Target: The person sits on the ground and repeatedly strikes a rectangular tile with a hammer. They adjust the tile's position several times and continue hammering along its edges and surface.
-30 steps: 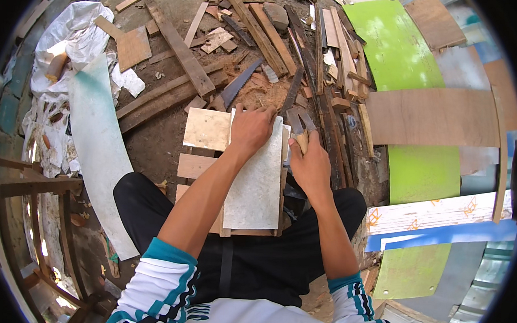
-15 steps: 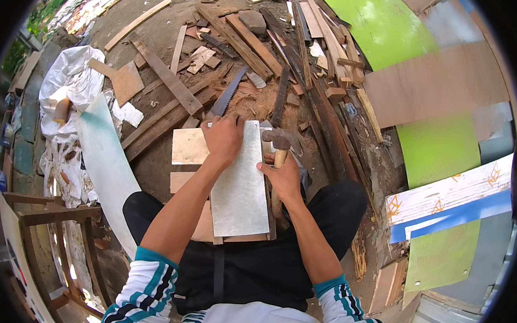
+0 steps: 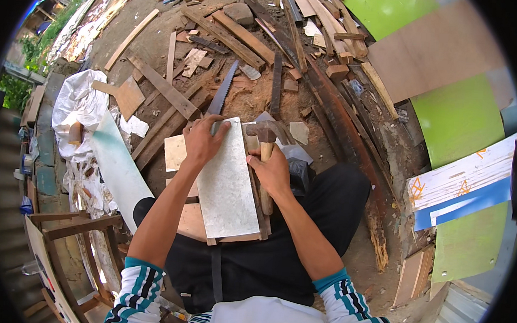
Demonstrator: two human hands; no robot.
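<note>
One pale sheet (image 3: 229, 180) is already lying over wooden pieces (image 3: 192, 221) in the head view; whether it is fastened, I cannot tell. The left hand (image 3: 201, 140) is curling fingers at its far-left corner, grip unclear; the right hand (image 3: 274, 171) is clamping a hammer (image 3: 266, 136).

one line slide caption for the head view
The left hand touches the far end of a pale grey rectangular sheet while the right hand grips a brown-headed wooden-handled hammer.
</note>
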